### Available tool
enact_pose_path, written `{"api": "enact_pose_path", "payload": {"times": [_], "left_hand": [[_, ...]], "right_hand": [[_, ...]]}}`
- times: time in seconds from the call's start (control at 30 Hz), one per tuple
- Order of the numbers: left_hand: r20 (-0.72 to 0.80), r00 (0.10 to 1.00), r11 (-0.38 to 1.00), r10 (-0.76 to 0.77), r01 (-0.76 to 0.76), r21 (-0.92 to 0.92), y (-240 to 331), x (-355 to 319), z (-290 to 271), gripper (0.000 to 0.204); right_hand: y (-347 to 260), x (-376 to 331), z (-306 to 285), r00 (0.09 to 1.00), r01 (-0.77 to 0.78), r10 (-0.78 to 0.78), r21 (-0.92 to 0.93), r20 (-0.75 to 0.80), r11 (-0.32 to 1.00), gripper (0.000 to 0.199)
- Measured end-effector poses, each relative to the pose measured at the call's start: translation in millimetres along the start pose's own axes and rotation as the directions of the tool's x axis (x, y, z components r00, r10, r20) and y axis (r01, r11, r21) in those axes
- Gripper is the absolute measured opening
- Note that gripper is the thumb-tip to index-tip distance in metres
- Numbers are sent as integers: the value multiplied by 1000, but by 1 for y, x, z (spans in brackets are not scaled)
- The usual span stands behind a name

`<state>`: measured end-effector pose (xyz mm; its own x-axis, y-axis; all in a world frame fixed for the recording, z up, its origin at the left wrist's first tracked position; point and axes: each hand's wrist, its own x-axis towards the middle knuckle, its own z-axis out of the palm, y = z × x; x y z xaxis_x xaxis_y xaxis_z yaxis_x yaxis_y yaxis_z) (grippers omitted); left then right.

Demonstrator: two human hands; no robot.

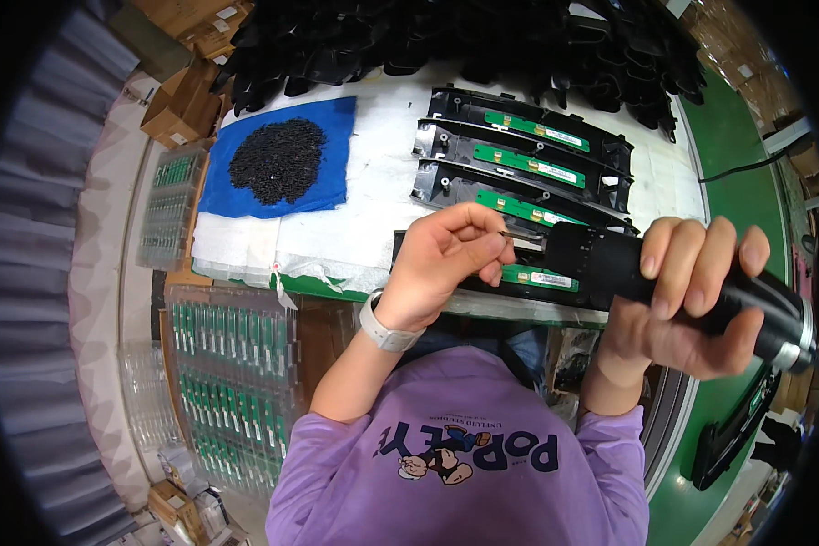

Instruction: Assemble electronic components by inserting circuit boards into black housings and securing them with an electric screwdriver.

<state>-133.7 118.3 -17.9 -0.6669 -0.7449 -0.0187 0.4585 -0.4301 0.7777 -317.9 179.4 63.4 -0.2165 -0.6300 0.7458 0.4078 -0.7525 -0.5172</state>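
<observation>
My right hand (692, 291) is wrapped round a thick black electric screwdriver (605, 259), which lies level and points left. Its thin metal bit (526, 243) reaches to the fingertips of my left hand (450, 259). Thumb and forefinger there pinch a tiny dark piece that looks like a screw (504, 234), mostly covered by the fingers. Below both hands is the nearest black plastic housing with a green circuit board (541, 278), partly hidden. Beyond it lie more such housings in a row, among them one with a green board (530, 166).
A blue cloth (332, 187) at the far left bears a heap of small black screws (278, 162). Black plastic parts (337, 50) are piled along the back. Clear trays of green boards (232, 382) stand left of the table. Another black housing (737, 428) lies on the green surface at right.
</observation>
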Motion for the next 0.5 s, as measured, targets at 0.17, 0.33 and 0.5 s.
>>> {"api": "enact_pose_path", "payload": {"times": [0.17,0.33,0.5], "left_hand": [[18,996,956,-88,79,283,9,-6,4,12],[-65,994,947,-84,99,306,7,-8,5,12],[-172,983,967,67,-22,254,14,-14,3,17]], "right_hand": [[8,3,4,974,-45,82,174,-209,984,30],[-3,11,-17,992,-122,121,189,17,974,40],[17,8,-8,937,-349,350,-50,14,936,37]]}}
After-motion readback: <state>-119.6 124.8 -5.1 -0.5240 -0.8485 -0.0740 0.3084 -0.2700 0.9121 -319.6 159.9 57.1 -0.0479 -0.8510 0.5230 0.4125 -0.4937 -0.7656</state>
